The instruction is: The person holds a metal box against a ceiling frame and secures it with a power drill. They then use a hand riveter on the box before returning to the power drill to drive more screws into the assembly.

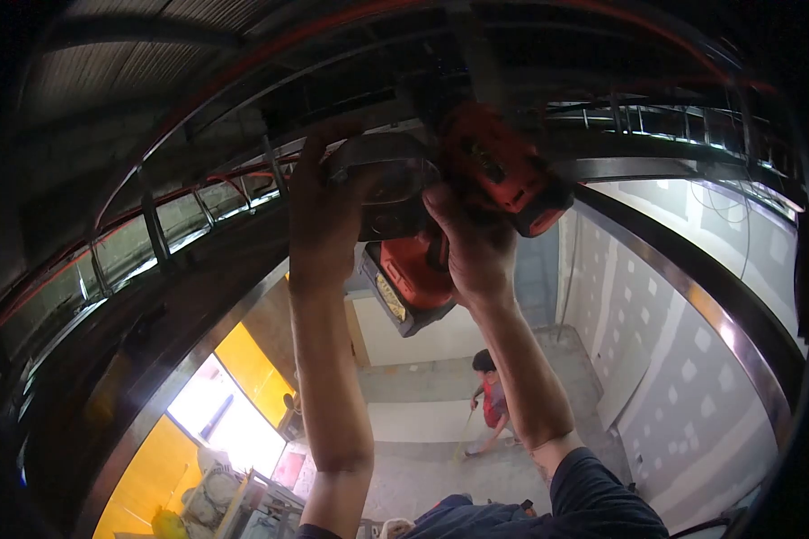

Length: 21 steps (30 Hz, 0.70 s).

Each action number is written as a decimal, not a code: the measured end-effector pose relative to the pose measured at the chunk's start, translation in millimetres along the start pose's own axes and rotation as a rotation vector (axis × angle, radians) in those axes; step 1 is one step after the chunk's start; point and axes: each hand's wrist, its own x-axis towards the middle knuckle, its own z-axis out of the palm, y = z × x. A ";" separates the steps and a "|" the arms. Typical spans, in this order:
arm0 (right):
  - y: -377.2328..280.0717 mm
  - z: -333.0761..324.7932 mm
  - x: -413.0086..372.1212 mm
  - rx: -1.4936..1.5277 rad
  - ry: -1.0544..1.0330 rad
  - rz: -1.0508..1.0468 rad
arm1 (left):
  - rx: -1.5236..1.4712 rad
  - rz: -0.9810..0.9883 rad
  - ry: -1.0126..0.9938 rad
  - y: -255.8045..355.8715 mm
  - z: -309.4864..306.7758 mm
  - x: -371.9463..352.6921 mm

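Closed around the grip of a red power drill [499, 166], the right hand [485, 251] sits below its body. Just beside it, the left hand [325, 216] is partly curled against a dark, rounded piece [379, 171]. Markings on the drill and its battery's yellowish label [389, 295] are unreadable.

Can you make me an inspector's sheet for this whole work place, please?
Surface: grey floor below, pale board lying on it
Job's things: red power tool, raised; dark rounded item, too shadowy to name
Clutter: mixed pile, lower left
Grips: right grip around the tool's handle; left grip at the rounded item, hold unclear
Cables: thin wire hanging upper right
Surroundings: patched wall, yellow panels, crouching person
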 end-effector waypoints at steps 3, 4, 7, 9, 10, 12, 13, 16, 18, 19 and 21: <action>-3.0 8.3 1.4 -0.045 0.060 -0.005 | -0.098 -0.008 -0.112 -4.0 -8.5 9.3; 0.8 6.8 7.9 -0.040 0.079 -0.036 | -0.084 0.010 -0.130 -0.7 -5.7 10.7; 10.8 5.7 28.5 0.018 0.129 -0.101 | 0.056 0.134 -0.163 0.7 -2.3 28.1; 14.4 8.5 42.7 0.065 0.167 -0.128 | 0.178 0.231 -0.176 0.0 -2.8 44.5; 14.4 11.7 50.1 0.156 0.188 -0.128 | 0.302 0.176 -0.214 1.7 -3.8 52.6; 11.6 17.8 67.0 0.250 0.209 -0.131 | 0.428 0.124 -0.253 0.6 -5.4 75.6; 8.6 22.4 76.3 0.338 0.150 -0.171 | 0.587 0.208 -0.221 -2.1 -6.8 90.9; 9.1 27.3 95.1 0.405 0.136 -0.144 | 0.944 0.234 -0.141 19.0 10.8 115.1; 13.8 29.8 101.7 0.383 0.178 -0.081 | 1.139 0.177 -0.089 28.4 19.8 132.9; 15.9 31.1 103.3 0.352 0.230 -0.084 | 1.152 0.288 -0.089 26.2 17.7 146.6; 23.4 35.3 105.9 0.344 0.288 -0.101 | 1.167 0.402 -0.088 18.6 13.0 185.8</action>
